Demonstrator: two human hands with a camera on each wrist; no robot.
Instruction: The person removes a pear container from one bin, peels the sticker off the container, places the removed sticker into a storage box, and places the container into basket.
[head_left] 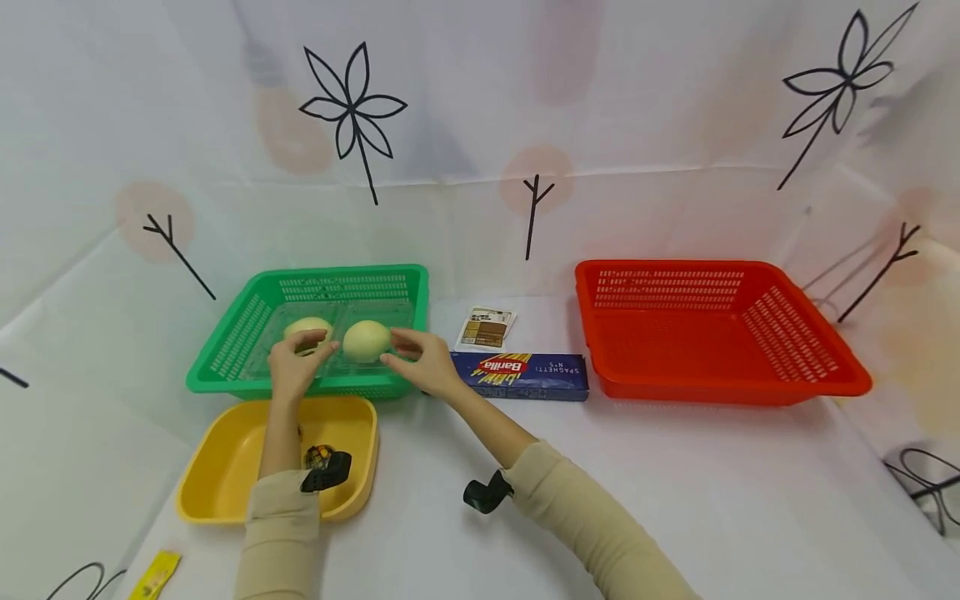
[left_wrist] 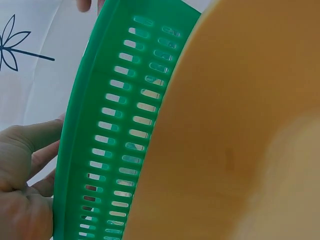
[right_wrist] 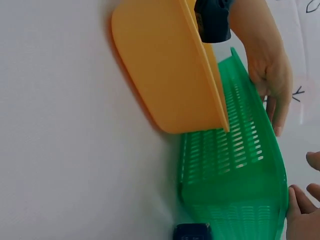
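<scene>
Two pale yellow, round, melon-like things lie in the green basket [head_left: 243, 386], seen in the head view. My left hand [head_left: 292, 371] is over the near rim, thumb and fingers apart, in front of the left round thing [head_left: 307, 323] and partly covering it. At the right edge of the other round thing [head_left: 366, 342] are the fingertips of my right hand [head_left: 435, 367]; whether they touch it cannot be told. Both round things are hidden in the wrist views by the basket's slotted wall [left_wrist: 115, 110]. Clear plastic packs [head_left: 390, 314] show behind them in the basket.
A yellow tub [head_left: 217, 467] with a small dark-and-orange item stands before the green basket. Right of that basket lie a blue spaghetti box [head_left: 551, 379] and flat packets [head_left: 486, 327]. Further right is a red basket [head_left: 660, 342]. A yellow sachet [head_left: 156, 575] lies at the near left.
</scene>
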